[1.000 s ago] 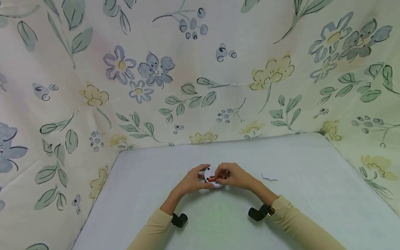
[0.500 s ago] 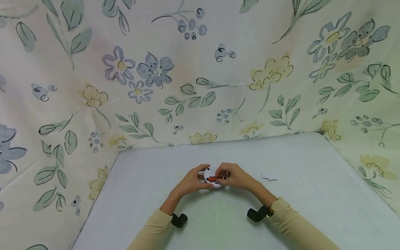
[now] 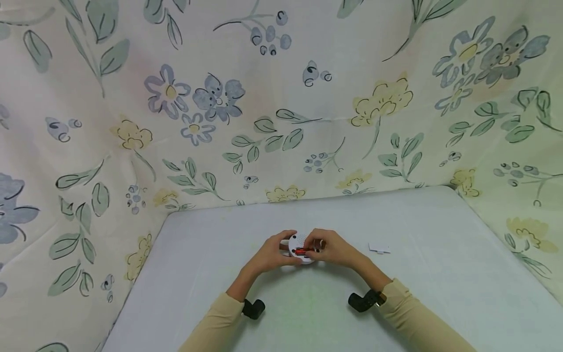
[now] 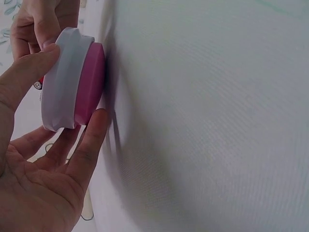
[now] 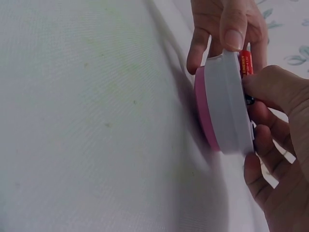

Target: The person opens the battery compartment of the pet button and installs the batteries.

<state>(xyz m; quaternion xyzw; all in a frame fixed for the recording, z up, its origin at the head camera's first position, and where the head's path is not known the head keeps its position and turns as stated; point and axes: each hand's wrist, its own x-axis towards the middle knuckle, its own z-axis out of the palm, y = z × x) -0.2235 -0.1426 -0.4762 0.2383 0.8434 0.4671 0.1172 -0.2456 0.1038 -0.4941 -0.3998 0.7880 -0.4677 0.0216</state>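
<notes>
Gripping the round device [image 3: 301, 248] by its rim, the left hand [image 3: 269, 254] steadies it; light, rigid plastic. Right hand [image 3: 334, 249] pinches the red battery [image 3: 301, 252].

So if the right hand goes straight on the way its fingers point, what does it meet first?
Probably the left hand. The right hand points left across the round device, already touching it and the red battery; depth is unclear.

Pale grey table [image 3: 440, 293]: round white-pink device [image 3: 301, 248], small white piece [image 3: 379, 249] nearby.
</notes>
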